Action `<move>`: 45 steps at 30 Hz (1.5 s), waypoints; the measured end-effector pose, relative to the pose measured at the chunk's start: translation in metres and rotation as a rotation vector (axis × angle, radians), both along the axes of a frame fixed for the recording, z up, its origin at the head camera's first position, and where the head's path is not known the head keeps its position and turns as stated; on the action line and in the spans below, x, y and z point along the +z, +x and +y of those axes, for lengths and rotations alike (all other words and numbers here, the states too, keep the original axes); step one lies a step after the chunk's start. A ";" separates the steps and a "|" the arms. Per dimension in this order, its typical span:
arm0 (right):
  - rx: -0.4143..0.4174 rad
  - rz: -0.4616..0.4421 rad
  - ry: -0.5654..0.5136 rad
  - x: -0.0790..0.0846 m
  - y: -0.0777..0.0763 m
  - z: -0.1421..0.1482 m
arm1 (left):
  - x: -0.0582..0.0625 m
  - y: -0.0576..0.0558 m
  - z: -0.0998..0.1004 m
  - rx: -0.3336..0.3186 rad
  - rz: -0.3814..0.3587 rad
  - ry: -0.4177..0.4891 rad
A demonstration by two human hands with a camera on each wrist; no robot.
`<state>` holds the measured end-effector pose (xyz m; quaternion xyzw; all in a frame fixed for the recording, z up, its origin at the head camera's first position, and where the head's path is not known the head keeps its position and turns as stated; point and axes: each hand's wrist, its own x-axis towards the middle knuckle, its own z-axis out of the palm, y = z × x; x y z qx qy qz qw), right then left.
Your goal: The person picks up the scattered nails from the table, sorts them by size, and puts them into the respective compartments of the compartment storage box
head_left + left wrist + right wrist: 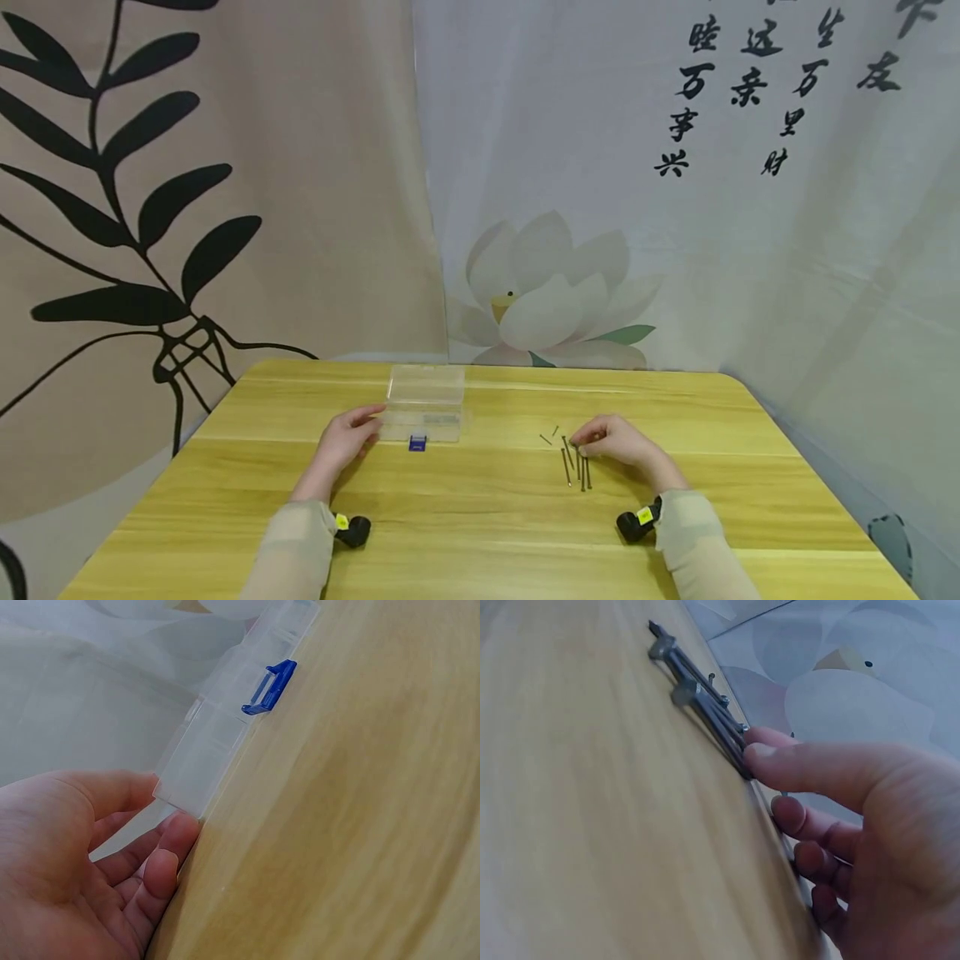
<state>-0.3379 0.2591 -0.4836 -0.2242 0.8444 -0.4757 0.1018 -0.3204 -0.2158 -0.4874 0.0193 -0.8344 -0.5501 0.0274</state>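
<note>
A clear plastic box [420,427] with a blue latch [417,443] stands near the table's far side, its transparent lid [426,385] raised back. My left hand [348,435] touches the box's left end, and its loosely bent fingers lie against that end in the left wrist view. My right hand [618,442] has thumb and forefinger together at the head end of a nail [578,465], seemingly pinching it; the fingers partly hide the contact. Several long dark nails [705,709] lie beside these fingertips, and two smaller nails [546,439] are to their left.
The wooden table [465,517] reaches back to a fabric backdrop [345,208] printed with leaves, a lotus and writing. A small black camera [352,531] is strapped at the left wrist, another camera [636,523] at the right.
</note>
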 end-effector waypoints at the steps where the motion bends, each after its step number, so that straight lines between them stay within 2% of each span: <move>1: -0.004 0.003 0.003 0.000 0.000 0.000 | 0.000 0.000 0.000 0.001 0.000 0.000; 18: -0.032 0.047 0.084 -0.003 -0.003 -0.001 | 0.005 -0.002 0.002 -0.005 -0.018 -0.012; 32: 0.071 0.079 0.198 0.006 -0.001 0.003 | 0.003 -0.001 0.001 0.005 -0.017 -0.012; 37: 0.110 0.093 0.199 0.009 -0.001 0.005 | 0.002 -0.001 0.001 0.012 -0.018 -0.014; 45: 0.087 0.079 0.193 0.005 -0.002 0.006 | 0.002 -0.001 0.001 0.006 -0.021 -0.013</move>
